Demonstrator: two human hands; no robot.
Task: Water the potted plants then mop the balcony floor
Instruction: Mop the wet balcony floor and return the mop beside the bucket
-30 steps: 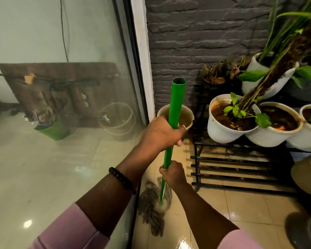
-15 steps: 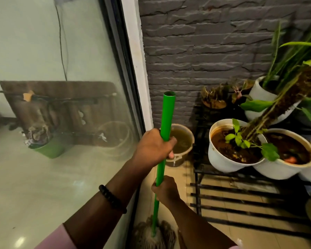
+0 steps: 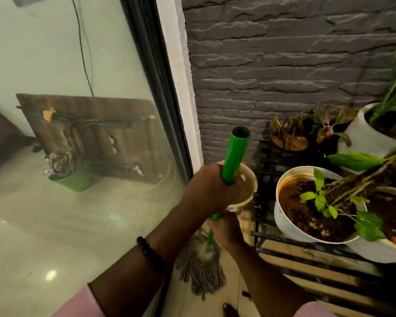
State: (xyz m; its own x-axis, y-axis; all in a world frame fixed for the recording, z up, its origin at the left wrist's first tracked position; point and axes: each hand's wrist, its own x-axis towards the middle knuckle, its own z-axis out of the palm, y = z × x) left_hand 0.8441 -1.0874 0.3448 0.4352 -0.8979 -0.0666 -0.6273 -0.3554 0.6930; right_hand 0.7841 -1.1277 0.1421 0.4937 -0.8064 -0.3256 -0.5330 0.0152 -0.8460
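Observation:
I hold a mop with a green handle (image 3: 234,154) nearly upright. My left hand (image 3: 212,187) grips the handle high up, and my right hand (image 3: 226,229) grips it lower down. The grey string mop head (image 3: 200,269) rests on the beige floor tiles beside the glass door. White pots with wet brown soil and small green plants (image 3: 316,209) stand on a black metal rack to the right. A cream bucket (image 3: 248,188) sits behind my left hand, partly hidden.
A large glass door (image 3: 78,156) fills the left side, with a black frame (image 3: 153,72) running down to the floor. A dark grey brick wall (image 3: 284,65) stands behind. The black slatted rack (image 3: 306,266) and more pots (image 3: 364,133) crowd the right.
The view has tipped up and then down again. The mop head has slid a little along the floor by the door, and both hands stay on the handle.

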